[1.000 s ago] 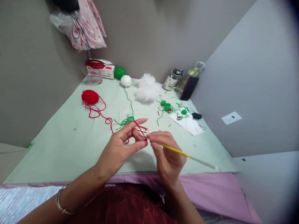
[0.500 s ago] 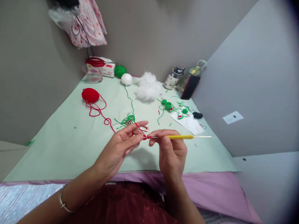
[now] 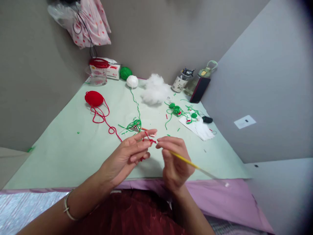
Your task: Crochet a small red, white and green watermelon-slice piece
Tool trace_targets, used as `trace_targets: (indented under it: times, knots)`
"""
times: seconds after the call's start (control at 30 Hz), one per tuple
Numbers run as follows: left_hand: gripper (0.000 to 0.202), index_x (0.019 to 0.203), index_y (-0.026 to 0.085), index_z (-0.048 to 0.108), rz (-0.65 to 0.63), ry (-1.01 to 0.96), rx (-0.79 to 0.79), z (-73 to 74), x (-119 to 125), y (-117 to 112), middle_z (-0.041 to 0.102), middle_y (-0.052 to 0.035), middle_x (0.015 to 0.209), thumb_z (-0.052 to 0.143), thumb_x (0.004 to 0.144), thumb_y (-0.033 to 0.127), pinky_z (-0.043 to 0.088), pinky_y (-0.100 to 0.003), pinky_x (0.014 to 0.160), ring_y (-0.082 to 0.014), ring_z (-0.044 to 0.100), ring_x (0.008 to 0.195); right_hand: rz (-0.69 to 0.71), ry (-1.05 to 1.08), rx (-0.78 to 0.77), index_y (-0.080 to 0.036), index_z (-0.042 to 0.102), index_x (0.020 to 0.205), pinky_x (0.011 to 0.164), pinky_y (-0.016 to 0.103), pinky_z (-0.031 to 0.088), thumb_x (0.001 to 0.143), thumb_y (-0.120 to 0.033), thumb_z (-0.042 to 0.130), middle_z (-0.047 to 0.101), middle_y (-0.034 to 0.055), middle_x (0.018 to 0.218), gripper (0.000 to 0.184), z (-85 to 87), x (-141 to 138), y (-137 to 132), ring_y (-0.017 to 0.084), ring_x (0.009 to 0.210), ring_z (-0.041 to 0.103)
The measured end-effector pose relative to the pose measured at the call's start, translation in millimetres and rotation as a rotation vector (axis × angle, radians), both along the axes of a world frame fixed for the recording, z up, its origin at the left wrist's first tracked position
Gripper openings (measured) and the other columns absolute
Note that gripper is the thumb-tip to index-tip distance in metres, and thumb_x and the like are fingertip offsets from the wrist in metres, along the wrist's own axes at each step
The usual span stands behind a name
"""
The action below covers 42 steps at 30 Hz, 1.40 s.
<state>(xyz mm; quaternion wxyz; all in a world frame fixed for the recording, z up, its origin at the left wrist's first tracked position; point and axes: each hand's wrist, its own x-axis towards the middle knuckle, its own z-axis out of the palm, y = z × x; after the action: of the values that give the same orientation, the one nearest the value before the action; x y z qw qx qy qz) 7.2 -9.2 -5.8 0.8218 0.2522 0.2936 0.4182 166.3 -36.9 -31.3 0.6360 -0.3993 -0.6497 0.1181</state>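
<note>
My left hand (image 3: pixel 129 151) pinches a small piece of red crochet (image 3: pixel 152 141) between thumb and fingers, with red yarn (image 3: pixel 112 130) running over its raised index finger. That strand leads back to a red yarn ball (image 3: pixel 94 98) at the left. In my right hand (image 3: pixel 177 160) is a crochet hook with a yellow handle (image 3: pixel 184 159), gripped like a pencil and slanting down to the right. Its working tip meets the red stitches at my left fingertips; the exact loop is too small to make out. The hook's far end is blurred.
Behind my hands lie a tangle of green yarn (image 3: pixel 134 124) and scissors (image 3: pixel 153 134). White stuffing (image 3: pixel 156 89), a white yarn ball (image 3: pixel 132 81) and a green ball (image 3: pixel 126 73) sit farther back. To the right are small green crochet pieces (image 3: pixel 176 110), a phone (image 3: pixel 200 90) and a pen cup (image 3: pixel 180 82).
My right hand has turned the hook from nearly level to a slant, its rear end now lower. My left hand still pinches the red crochet, its index finger slightly shifted.
</note>
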Motion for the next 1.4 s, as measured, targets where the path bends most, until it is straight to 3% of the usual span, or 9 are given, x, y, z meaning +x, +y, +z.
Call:
trace_targets:
  times: [0.07,0.17,0.33,0.47,0.63,0.87,1.17,1.3,1.4]
  knots:
    - [0.031,0.115,0.023,0.084,0.043,0.021,0.032,-0.2,1,0,0.057,0.0061,0.072,0.086,0.084,0.025,0.049,-0.021,0.068,-0.0019,0.018,0.049,0.099,0.198,-0.09,-0.03,0.078,0.106,0.076,0.039,0.059,0.103,-0.019,0.058,0.073,0.0032,0.09,0.023,6.8,0,3,0.018,0.078,0.068]
    - [0.037,0.119,0.027,0.082,0.084,0.066,0.11,0.4,4,-3,0.062,0.0032,0.083,0.087,0.082,0.024,0.045,-0.019,0.066,-0.0035,0.037,0.056,0.213,0.304,-0.194,-0.029,0.079,0.1,0.076,0.038,0.059,0.103,-0.023,0.061,0.074,0.0027,0.089,0.019,13.7,-1,5,0.018,0.077,0.068]
    - [0.035,0.116,0.029,0.083,0.067,0.163,0.22,1.4,5,-7,0.071,-0.0013,0.094,0.087,0.082,0.025,0.048,-0.022,0.078,-0.0137,0.058,0.086,0.145,0.216,-0.191,-0.03,0.08,0.102,0.084,0.038,0.059,0.101,-0.018,0.064,0.079,0.0024,0.096,0.02,14.9,-3,5,0.02,0.093,0.072]
    - [0.028,0.112,0.029,0.085,0.087,0.207,0.241,1.4,3,-4,0.072,-0.0007,0.092,0.087,0.084,0.03,0.048,-0.026,0.088,-0.0153,0.061,0.09,0.111,0.119,-0.166,-0.032,0.08,0.108,0.08,0.039,0.061,0.101,-0.015,0.063,0.078,0.003,0.098,0.026,9.3,-3,1,0.02,0.091,0.072]
    - [0.042,0.12,0.026,0.082,0.092,0.105,0.135,-3.2,9,-4,0.071,-0.0006,0.086,0.091,0.08,0.03,0.049,-0.027,0.087,-0.0144,0.062,0.084,-0.096,-0.174,0.1,-0.036,0.075,0.129,0.079,0.035,0.063,0.094,-0.007,0.07,0.075,0.0064,0.115,0.045,-2.4,-6,-3,0.02,0.098,0.073]
    - [0.03,0.11,0.023,0.086,0.054,0.044,0.038,-3.0,5,-2,0.074,-0.0016,0.098,0.09,0.081,0.026,0.05,-0.017,0.075,-0.006,0.06,0.072,0.028,0.193,-0.028,-0.028,0.079,0.109,0.069,0.035,0.059,0.101,-0.013,0.061,0.075,0.0022,0.091,0.024,7.7,-2,0,0.016,0.076,0.069]
    - [0.022,0.105,0.022,0.086,0.089,0.066,0.068,-4.7,3,-1,0.072,-0.0014,0.093,0.086,0.083,0.026,0.051,-0.019,0.08,-0.0088,0.062,0.077,0.169,0.496,-0.239,-0.025,0.08,0.096,0.063,0.029,0.056,0.1,-0.021,0.065,0.071,0.0008,0.086,0.016,12.2,1,1,0.012,0.066,0.068]
    - [0.024,0.108,0.028,0.086,0.101,0.113,0.176,-6.0,6,-5,0.071,0.0008,0.088,0.086,0.084,0.026,0.049,-0.025,0.092,-0.0126,0.064,0.087,0.262,0.497,-0.267,-0.025,0.08,0.097,0.065,0.028,0.059,0.1,-0.023,0.067,0.074,0.0016,0.09,0.014,9.7,-1,4,0.013,0.072,0.07]
    - [0.029,0.113,0.032,0.084,0.099,0.168,0.264,-7.8,5,-7,0.07,0.0022,0.087,0.086,0.085,0.026,0.047,-0.028,0.098,-0.0142,0.064,0.091,0.226,0.415,-0.259,-0.026,0.081,0.1,0.069,0.029,0.059,0.1,-0.022,0.067,0.077,0.0026,0.095,0.014,8.4,-2,6,0.014,0.079,0.07]
